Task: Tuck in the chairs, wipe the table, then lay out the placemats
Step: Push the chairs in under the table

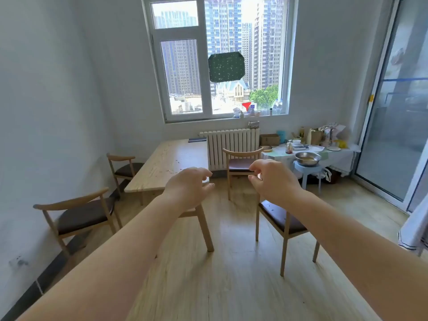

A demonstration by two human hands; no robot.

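Table (171,158): pale matt wood, visible grain. Chairs (76,214): light wood frames, dark smooth padded seats. Floor (231,262): light wood planks, slight sheen. Bowl (308,158): shiny metal. Radiator (231,147): white painted metal.

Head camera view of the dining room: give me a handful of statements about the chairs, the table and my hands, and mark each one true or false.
1. Both hands, left hand and right hand, hold nothing. True.
2. Every chair is tucked under the wooden table. False: the near right chair stands apart from it.
3. Crumbs lie scattered on the tabletop. True.
4. Placemats are laid out across the table. False: none are.
5. A metal bowl sits on a blue stool. True.
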